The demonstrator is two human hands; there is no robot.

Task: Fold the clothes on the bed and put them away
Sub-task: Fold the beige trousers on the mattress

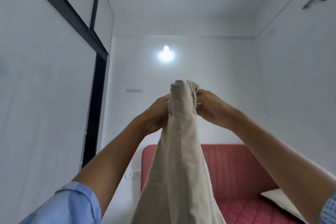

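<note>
A beige garment (179,160), seemingly a pair of trousers, hangs straight down from its top end, held high in front of me. My left hand (157,112) grips its top on the left side. From the right, my right hand (209,107) pinches the bunched cloth at the same height. Both arms are raised and stretched forward. The garment's lower end runs out of the frame at the bottom. Behind it lies the bed (241,211) with a pink quilted cover.
A pink padded headboard (231,165) stands against the far white wall. A white pillow (278,200) lies at the right of the bed. Left is a white wardrobe with a black frame (96,107). Wall sockets (133,175) sit beside the headboard. A lamp (165,54) glows above.
</note>
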